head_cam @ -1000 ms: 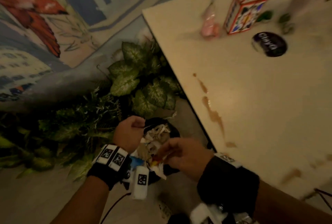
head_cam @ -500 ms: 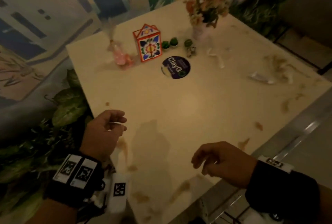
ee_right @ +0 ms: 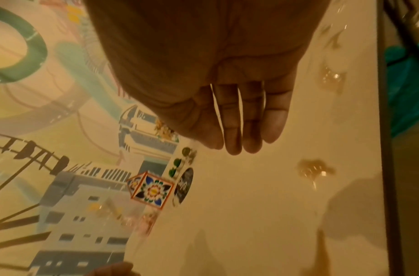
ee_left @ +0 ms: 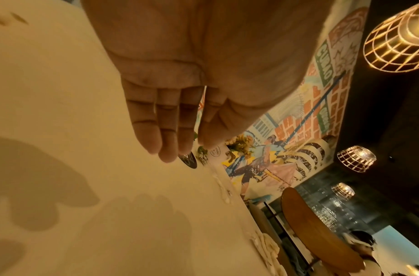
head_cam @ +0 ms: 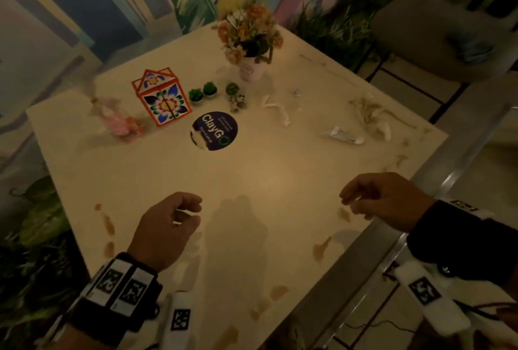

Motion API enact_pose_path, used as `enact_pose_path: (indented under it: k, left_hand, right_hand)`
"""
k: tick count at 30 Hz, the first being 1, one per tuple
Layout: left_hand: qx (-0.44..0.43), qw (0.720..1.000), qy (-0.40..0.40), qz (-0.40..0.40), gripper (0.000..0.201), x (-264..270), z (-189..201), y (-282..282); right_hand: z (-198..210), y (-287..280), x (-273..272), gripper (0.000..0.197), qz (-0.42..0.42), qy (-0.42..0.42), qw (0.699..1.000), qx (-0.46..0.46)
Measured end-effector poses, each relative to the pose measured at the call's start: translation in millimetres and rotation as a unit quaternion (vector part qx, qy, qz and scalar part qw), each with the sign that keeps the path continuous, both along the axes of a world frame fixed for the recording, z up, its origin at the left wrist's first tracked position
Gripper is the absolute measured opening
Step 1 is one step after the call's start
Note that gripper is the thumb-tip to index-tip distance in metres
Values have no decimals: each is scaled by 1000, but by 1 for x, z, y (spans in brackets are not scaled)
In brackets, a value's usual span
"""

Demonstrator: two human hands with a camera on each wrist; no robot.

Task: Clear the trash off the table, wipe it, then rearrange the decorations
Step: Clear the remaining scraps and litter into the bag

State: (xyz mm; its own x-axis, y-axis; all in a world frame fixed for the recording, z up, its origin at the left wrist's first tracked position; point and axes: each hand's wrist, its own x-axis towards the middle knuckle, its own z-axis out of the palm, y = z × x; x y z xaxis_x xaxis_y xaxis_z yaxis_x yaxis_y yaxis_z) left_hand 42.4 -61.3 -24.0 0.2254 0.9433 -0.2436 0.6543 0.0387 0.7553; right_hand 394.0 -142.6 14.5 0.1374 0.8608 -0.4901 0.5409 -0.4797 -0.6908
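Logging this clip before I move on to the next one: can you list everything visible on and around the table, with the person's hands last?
table: one, cream, fills the centre
house-shaped box: one, orange-framed with floral panels, far left
pink decoration: one, blurred, left of the box
small potted plants: three, green, right of the box
round sticker: one, dark purple, in front of the box
flower vase: one, white with orange flowers, far edge
crumpled paper scraps: several, white, far right
brown stains: many, near and right edges
left hand: empty, loosely curled, above table
right hand: empty, loosely curled, near right edge
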Motion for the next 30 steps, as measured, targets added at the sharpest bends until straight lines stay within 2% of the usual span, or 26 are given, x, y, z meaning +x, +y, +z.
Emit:
enact_pose_path:
  k: [3, 7, 10, 13, 17, 20, 25, 30]
  left_hand:
    - [10, 1000, 14, -24, 27, 22, 2, 19]
    - [20, 998, 40, -51, 27, 64, 9, 50]
    - [16, 996, 71, -51, 32, 104, 10, 77]
    - [4, 995, 88, -39, 39, 145, 7, 106]
    - [-8, 992, 123, -17, 59, 199, -5, 140]
    - [-4, 989, 146, -10, 79, 235, -14, 161]
    - [-48, 971, 236, -9, 111, 278, -30, 188]
    - [-90, 961, 263, 1, 125, 303, -46, 205]
  right_hand:
    - [5, 9, 23, 14, -57, -30, 997, 35]
    - [6, 28, 53, 28, -96, -120, 987, 45]
    - [-1, 54, 84, 52, -84, -192, 977, 39]
    - [-18, 87, 121, 87, -75, -205, 976, 26]
    - [-43, 124, 156, 121, -13, -241, 970, -19]
    - [-56, 147, 169, 135, 34, -269, 959, -80]
    - [-66, 171, 169, 146, 109, -282, 944, -133]
    - [-77, 183, 166, 151, 132, -268, 942, -151]
